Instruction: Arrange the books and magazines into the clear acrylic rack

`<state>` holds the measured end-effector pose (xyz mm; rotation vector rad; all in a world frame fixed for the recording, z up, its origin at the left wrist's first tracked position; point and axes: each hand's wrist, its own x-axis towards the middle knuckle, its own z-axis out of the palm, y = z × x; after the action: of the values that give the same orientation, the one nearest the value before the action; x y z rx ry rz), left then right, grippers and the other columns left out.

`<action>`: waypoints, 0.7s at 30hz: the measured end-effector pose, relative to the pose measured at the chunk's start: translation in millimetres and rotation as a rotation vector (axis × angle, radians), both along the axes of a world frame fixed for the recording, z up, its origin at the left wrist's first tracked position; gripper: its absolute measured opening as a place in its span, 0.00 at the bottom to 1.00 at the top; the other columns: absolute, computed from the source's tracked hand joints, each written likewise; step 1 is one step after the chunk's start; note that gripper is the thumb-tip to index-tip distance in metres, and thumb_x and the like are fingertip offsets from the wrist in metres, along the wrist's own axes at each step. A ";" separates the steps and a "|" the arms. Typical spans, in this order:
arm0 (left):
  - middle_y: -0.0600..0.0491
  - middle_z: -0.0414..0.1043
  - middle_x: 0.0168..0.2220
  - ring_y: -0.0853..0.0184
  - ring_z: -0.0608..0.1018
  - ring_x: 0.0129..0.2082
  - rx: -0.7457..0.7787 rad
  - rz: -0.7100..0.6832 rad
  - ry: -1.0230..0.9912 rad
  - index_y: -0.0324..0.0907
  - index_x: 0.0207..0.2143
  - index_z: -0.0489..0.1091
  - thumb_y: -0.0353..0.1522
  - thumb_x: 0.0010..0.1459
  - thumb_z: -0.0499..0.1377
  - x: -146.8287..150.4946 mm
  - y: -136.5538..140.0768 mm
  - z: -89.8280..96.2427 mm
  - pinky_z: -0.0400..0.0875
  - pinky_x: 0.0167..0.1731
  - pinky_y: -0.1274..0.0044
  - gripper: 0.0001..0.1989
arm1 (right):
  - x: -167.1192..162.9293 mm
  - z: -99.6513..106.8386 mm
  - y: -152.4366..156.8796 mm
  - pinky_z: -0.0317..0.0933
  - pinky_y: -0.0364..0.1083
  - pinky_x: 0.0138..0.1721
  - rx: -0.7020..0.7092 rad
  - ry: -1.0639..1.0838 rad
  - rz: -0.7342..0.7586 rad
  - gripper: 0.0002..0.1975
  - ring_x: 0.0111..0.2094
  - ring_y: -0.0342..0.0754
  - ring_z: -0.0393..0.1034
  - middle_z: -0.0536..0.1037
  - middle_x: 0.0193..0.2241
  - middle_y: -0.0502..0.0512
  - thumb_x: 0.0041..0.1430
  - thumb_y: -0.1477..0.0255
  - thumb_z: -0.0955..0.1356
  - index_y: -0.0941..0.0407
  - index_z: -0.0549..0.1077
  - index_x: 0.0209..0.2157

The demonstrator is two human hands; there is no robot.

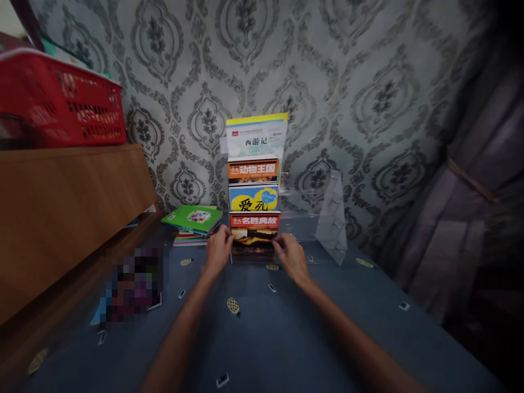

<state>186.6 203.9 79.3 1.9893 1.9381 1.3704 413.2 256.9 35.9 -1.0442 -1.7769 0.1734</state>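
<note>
A clear plastic tiered book rack (333, 224) stands upright against the wall, with books stacked in steps on its left part. In the lowest, front tier is a book with a red title band (254, 232) over a dark sunset picture. My left hand (220, 250) pinches that book's left edge, and my right hand (291, 255) grips its right edge, fingers curled. Behind it rise a blue-and-yellow book (254, 199), an orange-banded book (252, 170) and, highest, a pale book (257, 136) with a yellow top.
To the left lies a pile of books with a green one (192, 218) on top. Nearer me is a blurred-out, colourful item (133, 289). A red basket (82, 103) stands on a wooden cabinet (73, 207). A curtain (458, 218) hangs at the right.
</note>
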 end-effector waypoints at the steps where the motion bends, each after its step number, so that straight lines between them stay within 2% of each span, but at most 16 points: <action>1: 0.56 0.72 0.29 0.65 0.76 0.32 -0.005 0.005 0.005 0.45 0.32 0.65 0.29 0.61 0.57 0.2 -0.3 -0.1 0.62 0.32 0.76 0.04 | -0.5 -0.7 -0.2 0.65 0.51 0.38 0.007 -0.001 0.004 0.07 0.35 0.54 0.71 0.76 0.31 0.57 0.60 0.68 0.61 0.52 0.69 0.31; 8: 0.56 0.74 0.29 0.66 0.75 0.30 0.011 0.010 -0.026 0.45 0.33 0.66 0.29 0.61 0.56 2.0 -1.1 -0.6 0.60 0.31 0.78 0.03 | -3.6 -4.5 -1.9 0.67 0.54 0.41 0.018 -0.020 0.008 0.09 0.38 0.56 0.73 0.76 0.35 0.58 0.61 0.70 0.61 0.53 0.73 0.36; 21: 0.53 0.78 0.34 0.64 0.79 0.36 0.065 -0.044 -0.007 0.44 0.36 0.70 0.28 0.62 0.54 5.6 -2.1 0.7 0.67 0.38 0.75 0.06 | -4.5 -5.8 -6.1 0.67 0.52 0.42 0.021 -0.081 -0.016 0.12 0.39 0.55 0.72 0.76 0.37 0.59 0.61 0.74 0.60 0.54 0.73 0.40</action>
<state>192.2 201.8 80.0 2.0397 1.8584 1.4458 408.8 250.8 30.2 -1.0637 -1.8387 0.1039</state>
